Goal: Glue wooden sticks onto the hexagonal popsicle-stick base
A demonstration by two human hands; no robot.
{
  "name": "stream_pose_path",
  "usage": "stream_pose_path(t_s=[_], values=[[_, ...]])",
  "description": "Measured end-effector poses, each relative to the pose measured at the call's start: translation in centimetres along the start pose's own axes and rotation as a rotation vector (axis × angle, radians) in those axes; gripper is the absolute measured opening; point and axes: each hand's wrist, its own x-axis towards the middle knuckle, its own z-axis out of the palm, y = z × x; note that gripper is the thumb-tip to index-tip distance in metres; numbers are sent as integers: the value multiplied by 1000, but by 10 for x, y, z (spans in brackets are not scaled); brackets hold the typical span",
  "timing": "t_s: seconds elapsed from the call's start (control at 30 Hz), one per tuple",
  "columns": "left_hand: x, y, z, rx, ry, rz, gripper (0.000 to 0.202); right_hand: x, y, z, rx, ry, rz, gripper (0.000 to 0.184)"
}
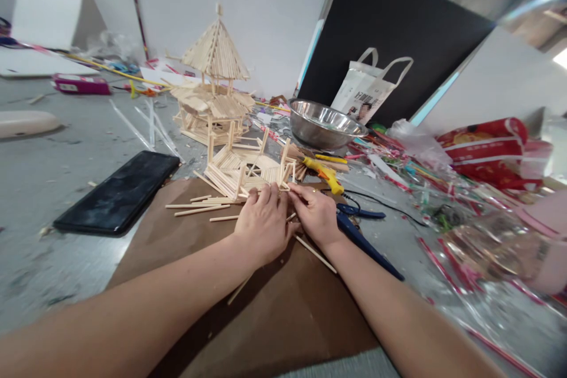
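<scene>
In the head view, a many-sided base of thin wooden sticks (219, 168) with short upright posts sits on brown board (248, 331). My left hand (266, 221) curls over the near edge of this base, its fingertips partly hidden. Close beside it, my right hand (316, 212) pinches a small wooden stick (284, 186) at the near right edge. Loose wooden sticks (201, 210) lie left of the hands, and another stick (315, 253) lies under the right wrist. Behind stands a tiered stick pavilion (217, 80) with a pointed roof.
A black phone (117, 192) lies left. To the right are a yellow glue gun (325, 174) with a black cord and blue-handled pliers (365, 242). A metal bowl (325, 124), a white bag (365, 88), a red package (487, 150) and plastic scraps crowd the back and right.
</scene>
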Motion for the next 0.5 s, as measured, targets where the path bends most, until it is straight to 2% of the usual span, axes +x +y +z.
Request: stream_pose_path(t_s=[0.5], values=[[0, 0, 1, 0, -9, -3, 54, 0, 1, 1, 3, -12, 22, 24]])
